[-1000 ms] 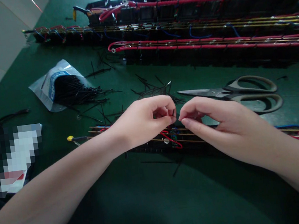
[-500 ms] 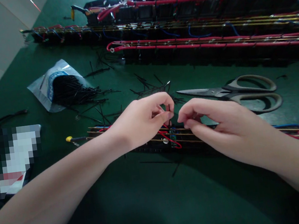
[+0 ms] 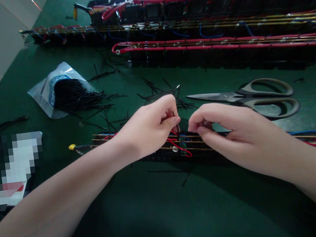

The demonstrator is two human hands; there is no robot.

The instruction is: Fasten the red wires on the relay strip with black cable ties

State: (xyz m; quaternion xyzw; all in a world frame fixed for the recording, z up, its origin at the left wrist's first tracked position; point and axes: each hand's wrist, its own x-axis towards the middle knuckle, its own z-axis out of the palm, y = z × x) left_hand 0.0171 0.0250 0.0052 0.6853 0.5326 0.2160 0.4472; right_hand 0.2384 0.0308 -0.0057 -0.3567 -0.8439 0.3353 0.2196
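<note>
My left hand [image 3: 150,126] and my right hand [image 3: 228,129] meet over a long black socket strip [image 3: 162,154] with brass rails and red wire that lies across the green table. Both hands are closed in pinches. The left thumb and forefinger grip a thin black cable tie [image 3: 174,115] that stands up just above the strip. The right fingertips are pressed together close beside it; what they hold is too small to make out. A red wire loop [image 3: 183,150] and a small component sit on the strip right under the fingers.
Grey-handled scissors [image 3: 247,98] lie beyond my right hand. An open plastic bag [image 3: 53,91] spills black cable ties, and loose ties [image 3: 157,93] are scattered behind my hands. More wired strips [image 3: 224,45] fill the far side. A blurred-out object [image 3: 14,167] lies left.
My left fingers drew the black tie slightly up and to the left, and the pinch tightened. My right fingertips curled in closer to the strip. Both arms stayed where they were.
</note>
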